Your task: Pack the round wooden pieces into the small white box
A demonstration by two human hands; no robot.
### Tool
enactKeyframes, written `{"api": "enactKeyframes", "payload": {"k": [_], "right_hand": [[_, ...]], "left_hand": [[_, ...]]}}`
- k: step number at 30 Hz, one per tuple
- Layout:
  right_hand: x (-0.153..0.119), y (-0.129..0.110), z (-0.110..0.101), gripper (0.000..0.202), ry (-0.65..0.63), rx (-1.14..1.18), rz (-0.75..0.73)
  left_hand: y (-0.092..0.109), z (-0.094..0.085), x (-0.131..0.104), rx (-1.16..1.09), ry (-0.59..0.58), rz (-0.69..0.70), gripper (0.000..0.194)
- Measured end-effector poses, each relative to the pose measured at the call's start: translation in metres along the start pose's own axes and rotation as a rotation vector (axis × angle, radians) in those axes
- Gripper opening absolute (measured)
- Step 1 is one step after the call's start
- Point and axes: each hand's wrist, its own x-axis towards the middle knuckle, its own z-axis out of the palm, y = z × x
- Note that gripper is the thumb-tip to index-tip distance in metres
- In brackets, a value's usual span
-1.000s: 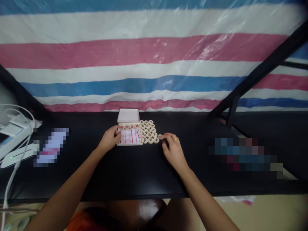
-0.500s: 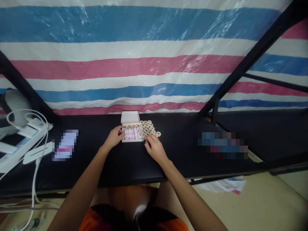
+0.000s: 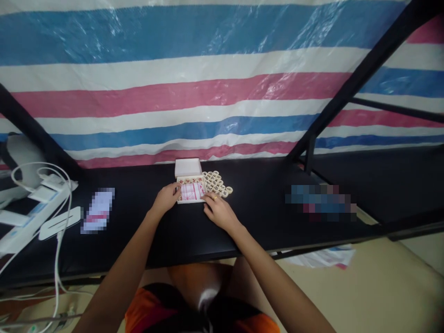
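A: From here, the open box (image 3: 190,201) is on the black table (image 3: 263,212), right between the two hands. How's the left one set?

B: The left hand (image 3: 168,198) has its fingers drawn close together at the box's left wall. Gripping or only resting, I can't tell. I'd guess it steadies the box, since that smooth top could let it slide.

A: And the right hand (image 3: 220,211)?

B: Palm low, fingers bent, fingertips at the box's near right corner. Whether they pinch anything I can't tell; they cover that corner.

A: There's a sheet (image 3: 190,191) with red lines inside the box.

B: Yes, lying over most of it. Along the box's far wall a row of red-marked pieces (image 3: 187,181) shows, probably because the sheet doesn't reach that far.

A: And the dark-marked pieces (image 3: 214,181)?

B: Bunched on the table just right of the box, handy for the right hand, I'd say. One end disc (image 3: 229,190) sits at the bunch's outer edge, farthest from the box.

A: The lid?

B: The lid (image 3: 188,168) is just beyond the box. Perhaps it's there to leave both sides free for the hands.
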Motion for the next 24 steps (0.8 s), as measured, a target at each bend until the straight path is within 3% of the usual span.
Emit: {"api": "enactKeyframes", "payload": {"k": [10,24], "right_hand": [[0.000,0.000,0.001,0.030,0.022,0.012,0.000],[-0.002,0.000,0.001,0.032,-0.005,0.029,0.007]], "left_hand": [[0.013,-0.006,0.003,0.098,-0.104,-0.141,0.044],[-0.003,-0.001,-0.004,-0.119,-0.002,-0.032,0.040]]}}
